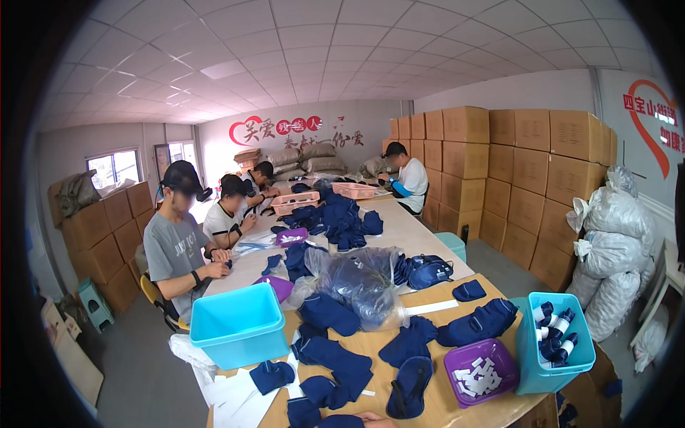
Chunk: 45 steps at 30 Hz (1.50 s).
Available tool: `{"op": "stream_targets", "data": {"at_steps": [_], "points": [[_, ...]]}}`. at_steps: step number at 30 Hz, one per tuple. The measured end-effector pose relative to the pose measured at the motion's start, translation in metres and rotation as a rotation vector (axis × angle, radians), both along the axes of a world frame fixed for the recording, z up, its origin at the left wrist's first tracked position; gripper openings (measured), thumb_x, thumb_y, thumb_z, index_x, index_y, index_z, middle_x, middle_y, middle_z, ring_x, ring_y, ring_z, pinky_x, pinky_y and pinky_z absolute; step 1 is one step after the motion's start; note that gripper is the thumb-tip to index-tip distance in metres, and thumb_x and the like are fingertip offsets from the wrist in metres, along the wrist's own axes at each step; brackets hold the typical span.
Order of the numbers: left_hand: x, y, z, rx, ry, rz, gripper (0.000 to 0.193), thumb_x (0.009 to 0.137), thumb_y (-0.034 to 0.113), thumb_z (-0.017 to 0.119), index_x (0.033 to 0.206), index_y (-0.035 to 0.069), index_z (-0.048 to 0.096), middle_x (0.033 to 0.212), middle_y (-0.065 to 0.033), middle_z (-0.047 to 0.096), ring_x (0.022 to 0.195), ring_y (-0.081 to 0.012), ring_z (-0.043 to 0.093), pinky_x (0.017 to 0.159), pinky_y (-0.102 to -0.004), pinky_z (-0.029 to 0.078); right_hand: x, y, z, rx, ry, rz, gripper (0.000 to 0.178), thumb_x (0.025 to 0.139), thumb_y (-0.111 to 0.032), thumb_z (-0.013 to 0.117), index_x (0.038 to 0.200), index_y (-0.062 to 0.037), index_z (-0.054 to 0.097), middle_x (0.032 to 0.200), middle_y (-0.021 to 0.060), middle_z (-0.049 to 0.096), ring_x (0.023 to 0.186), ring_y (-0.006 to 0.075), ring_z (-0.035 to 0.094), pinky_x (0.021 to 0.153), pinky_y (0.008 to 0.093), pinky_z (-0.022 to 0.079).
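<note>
At the bottom edge, my right hand (376, 420) shows only in part, beside a navy cloth piece (340, 421). The frame cuts its fingers off, so its grip cannot be made out. My left hand is out of view. Just right of the hand lies a navy slipper-shaped cloth item (410, 387) with a dark strap. Several folded navy cloth pieces (334, 357) spread over the table before me. A small navy pouch (272, 376) rests on white paper sheets (239, 401). Farther right, a purple basket (452, 380) holds small white slips.
A teal bin (235, 349) stands left; another teal bin (553, 381) at right holds navy rolls with white bands. A clear plastic bag (357, 278) lies mid-table. Several people (178, 242) work farther along. Stacked cartons (528, 171) and white sacks (614, 250) line the right side.
</note>
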<state>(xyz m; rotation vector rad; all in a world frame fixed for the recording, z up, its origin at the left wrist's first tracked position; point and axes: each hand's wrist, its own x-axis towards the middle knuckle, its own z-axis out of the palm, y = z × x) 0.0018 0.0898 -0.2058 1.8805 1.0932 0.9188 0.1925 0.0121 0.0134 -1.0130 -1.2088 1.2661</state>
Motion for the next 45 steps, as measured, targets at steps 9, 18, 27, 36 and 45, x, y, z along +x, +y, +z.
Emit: {"op": "stream_targets", "data": {"at_steps": [9, 18, 27, 36, 45], "points": [[0.006, -0.049, 0.169, 0.465, -0.068, 0.101, 0.032, 0.079, -0.003, 0.074, 0.109, 0.003, 0.067, 0.107, -0.0118, 0.065, 0.091, -0.0209, 0.064, 0.072, -0.0286, 0.055, 0.011, -0.014, 0.045, 0.456, -0.501, -0.142, 0.033, 0.079, -0.017, 0.083, 0.101, 0.0034, 0.071, 0.092, 0.0144, 0.072, 0.088, 0.0192, 0.070, 0.079, 0.0357, 0.055], [0.023, -0.072, 0.240, -0.080, -0.423, 0.269, 0.029, 0.082, -0.003, 0.070, 0.110, -0.007, 0.065, 0.101, -0.0136, 0.070, 0.085, -0.0155, 0.065, 0.073, -0.0293, 0.055, 0.015, -0.003, 0.008, 0.055, -0.050, 0.068, 0.023, 0.084, -0.010, 0.079, 0.098, 0.0058, 0.071, 0.084, 0.0022, 0.072, 0.079, 0.0055, 0.060, 0.070, 0.0262, 0.052], [0.017, -0.057, 0.256, -0.102, -0.317, 0.003, 0.016, 0.087, 0.005, 0.071, 0.099, -0.002, 0.064, 0.089, -0.0058, 0.065, 0.079, -0.0108, 0.059, 0.069, -0.0269, 0.050, 0.008, 0.001, 0.014, -0.131, 0.175, 0.062, 0.016, 0.088, -0.010, 0.074, 0.095, 0.0032, 0.072, 0.080, -0.0003, 0.070, 0.071, 0.0051, 0.060, 0.063, 0.0224, 0.050], [0.012, -0.031, 0.204, -0.110, -0.680, -0.223, 0.019, 0.083, -0.010, 0.055, 0.100, -0.007, 0.064, 0.103, -0.0121, 0.067, 0.077, -0.0167, 0.067, 0.064, -0.0258, 0.055, 0.004, 0.006, 0.016, 0.355, -0.300, -0.120, 0.019, 0.080, -0.007, 0.076, 0.098, -0.0034, 0.074, 0.104, 0.0144, 0.068, 0.096, 0.0261, 0.066, 0.084, 0.0340, 0.053], [-0.003, -0.038, 0.216, -0.137, -0.648, -0.219, 0.022, 0.082, -0.006, 0.060, 0.104, -0.008, 0.065, 0.105, -0.0120, 0.066, 0.081, -0.0162, 0.066, 0.066, -0.0255, 0.055, 0.001, -0.002, 0.056, 0.138, -0.385, 0.053, 0.024, 0.084, -0.007, 0.076, 0.107, -0.0021, 0.073, 0.100, 0.0114, 0.072, 0.092, 0.0169, 0.067, 0.081, 0.0294, 0.053]]}}
